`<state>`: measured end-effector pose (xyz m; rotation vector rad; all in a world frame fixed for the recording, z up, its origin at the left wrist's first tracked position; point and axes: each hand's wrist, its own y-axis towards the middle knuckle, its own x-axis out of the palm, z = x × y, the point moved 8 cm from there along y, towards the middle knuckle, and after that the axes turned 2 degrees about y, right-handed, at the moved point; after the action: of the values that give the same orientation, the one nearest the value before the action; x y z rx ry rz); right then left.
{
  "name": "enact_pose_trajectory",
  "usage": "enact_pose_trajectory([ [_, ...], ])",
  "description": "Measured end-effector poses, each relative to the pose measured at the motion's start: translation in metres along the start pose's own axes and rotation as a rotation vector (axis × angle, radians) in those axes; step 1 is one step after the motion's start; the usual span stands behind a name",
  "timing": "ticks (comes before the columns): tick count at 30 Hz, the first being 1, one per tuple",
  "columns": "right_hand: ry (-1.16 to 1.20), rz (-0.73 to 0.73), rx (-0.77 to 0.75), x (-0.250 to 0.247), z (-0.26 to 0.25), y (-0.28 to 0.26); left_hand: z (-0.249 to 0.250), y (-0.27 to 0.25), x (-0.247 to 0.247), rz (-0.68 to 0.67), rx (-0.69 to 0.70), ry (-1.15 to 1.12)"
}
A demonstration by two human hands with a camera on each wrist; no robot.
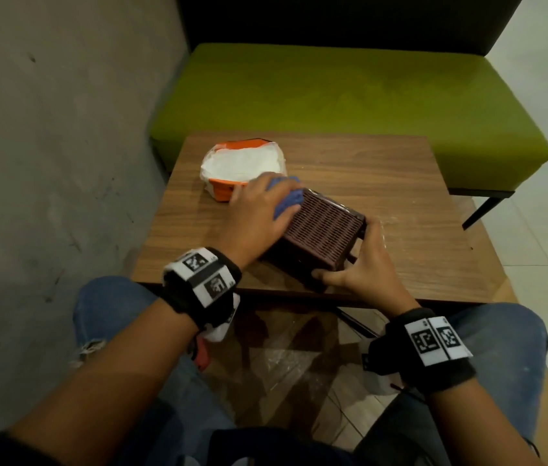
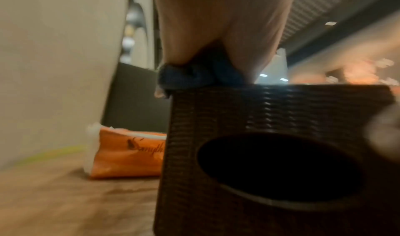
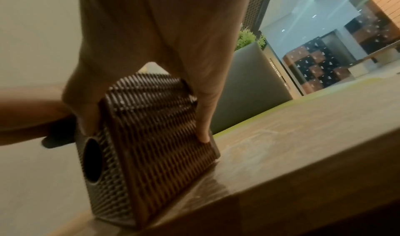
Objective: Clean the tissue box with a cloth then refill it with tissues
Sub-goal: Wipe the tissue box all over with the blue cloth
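Left hand [image 1: 259,210] lies palm-down, fingers pressing forward; right hand [image 1: 363,264] clamps, thumb and fingers spread.

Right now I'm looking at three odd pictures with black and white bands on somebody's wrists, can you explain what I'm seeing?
No machine here: a person wears one camera on the head and one on each wrist. The big picture looks down from the head; the other two look along each hand. On the wooden table lies an opened orange pack of tissues and a dark woven tissue box, tipped on its side. The left hand presses a blue cloth onto the box. The right hand grips the box to steady it.
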<state>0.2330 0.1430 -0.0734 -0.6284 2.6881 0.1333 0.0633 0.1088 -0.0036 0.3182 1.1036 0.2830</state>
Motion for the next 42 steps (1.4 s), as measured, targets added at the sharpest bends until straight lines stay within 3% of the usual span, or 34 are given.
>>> enact_pose_trajectory([
  [2, -0.036, -0.064, 0.028, -0.003, 0.001, 0.003, -0.014, 0.004, -0.002, 0.007, -0.102, -0.06],
  [5, -0.175, -0.094, 0.028, -0.009, -0.005, 0.008, -0.013, 0.001, -0.002, 0.041, -0.124, -0.129],
  [9, -0.642, -0.132, -0.074, 0.004, -0.049, 0.012, -0.019, -0.001, -0.007, 0.073, -0.15, -0.22],
  [12, -0.92, -0.253, -0.085, 0.041, -0.079, 0.03, -0.031, -0.002, -0.014, 0.129, -0.236, -0.37],
  [15, -0.957, -0.304, -0.012, 0.069, -0.087, 0.049, -0.052, -0.015, -0.024, 0.278, -0.444, -0.687],
  [18, -0.784, -0.213, -0.023, 0.064, -0.092, 0.055, -0.066, -0.027, -0.037, 0.369, -0.51, -0.683],
  [20, -0.609, -0.088, -0.09, 0.044, -0.097, 0.051, -0.057, -0.023, -0.054, 0.391, -0.398, -0.651],
  [23, -0.357, 0.036, -0.231, 0.018, -0.095, 0.034, -0.019, -0.008, -0.07, 0.344, -0.112, -0.526],
  [26, -0.202, 0.044, -0.202, 0.009, -0.067, 0.019, 0.041, -0.003, -0.047, 0.074, 0.219, -0.301],
  [28, -0.098, 0.034, -0.158, 0.006, -0.048, 0.013, 0.064, -0.005, -0.023, -0.065, 0.364, -0.171],
  [30, -0.036, 0.042, -0.108, 0.002, -0.037, 0.01, 0.07, 0.009, -0.01, -0.131, 0.368, -0.114],
  [34, -0.045, 0.051, -0.091, 0.002, -0.027, 0.011, 0.063, 0.052, -0.001, -0.084, 0.085, -0.037],
  [35, -0.049, 0.058, -0.104, 0.002, -0.026, 0.01, 0.067, 0.05, 0.003, -0.078, 0.099, -0.027],
  [39, -0.022, 0.005, -0.133, 0.008, -0.025, 0.012, 0.096, 0.009, 0.008, -0.223, 0.456, -0.112],
  [40, -0.012, 0.011, -0.115, 0.008, -0.025, 0.012, 0.091, 0.01, 0.004, -0.265, 0.459, -0.155],
  [42, 0.011, 0.023, -0.089, 0.009, -0.023, 0.014, 0.066, 0.032, -0.006, -0.24, 0.328, -0.168],
])
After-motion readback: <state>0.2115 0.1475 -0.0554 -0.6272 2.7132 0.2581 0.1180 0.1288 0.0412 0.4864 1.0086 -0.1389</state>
